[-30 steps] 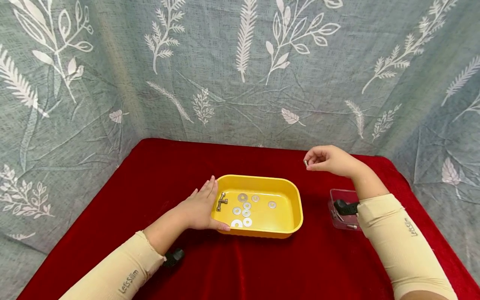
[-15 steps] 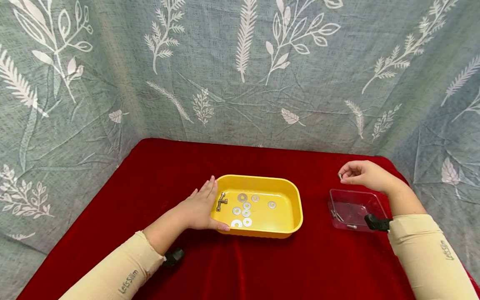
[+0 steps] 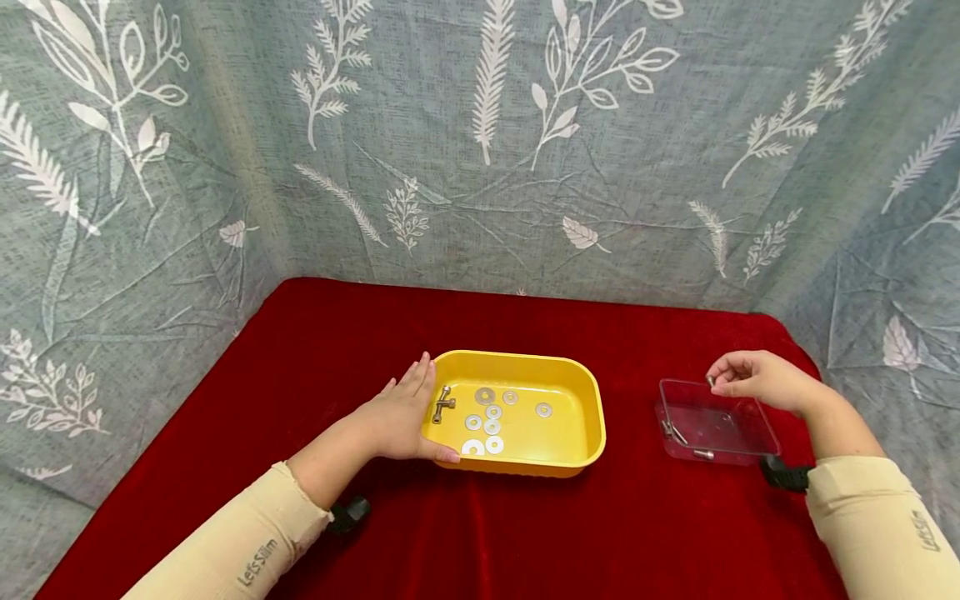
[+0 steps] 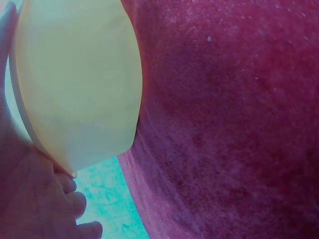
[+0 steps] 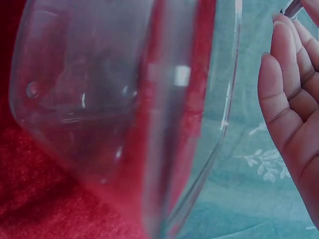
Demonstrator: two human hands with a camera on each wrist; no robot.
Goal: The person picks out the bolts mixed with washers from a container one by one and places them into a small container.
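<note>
A pinched screw [image 3: 710, 380] is near a clear box [image 3: 735, 457], right of a yellow tray [image 3: 558, 437].

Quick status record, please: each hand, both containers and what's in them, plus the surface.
left hand: fingers extended, resting against the yellow tray's left end
right hand: pinching a small metal piece by the clear box's far rim
yellow tray: eight washers, plus bolts at the left end
clear box: a few metal parts
surface: red cloth
</note>
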